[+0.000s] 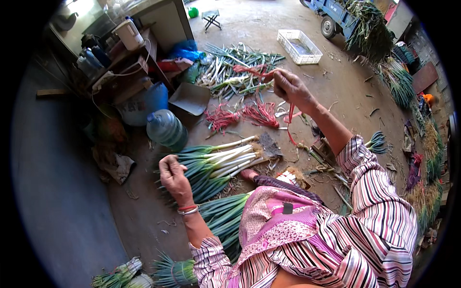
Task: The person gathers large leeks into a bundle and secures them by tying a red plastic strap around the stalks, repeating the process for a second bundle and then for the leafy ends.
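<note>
My right hand (292, 87) is raised in front of me, closed on red plastic strips (260, 70) that trail to its left and hang below it. My left hand (175, 176), with a red band and a bracelet at the wrist, is over the green leaves of a loose row of spring onions (234, 160); whether it grips any leaves I cannot tell. The white stems and roots of that row point right, onto a dark cloth (270, 145). Two bundles of red strips (261, 114) lie on the floor beyond. More spring onion leaves (225, 216) lie beside my lap.
A large blue water bottle (167, 129) and a metal dustpan (191, 98) stand to the left. Loose spring onions (230, 68) are heaped ahead, near a white plastic crate (299, 46). Tied bundles (174, 270) lie at the lower left. A loaded blue cart (336, 16) stands at upper right.
</note>
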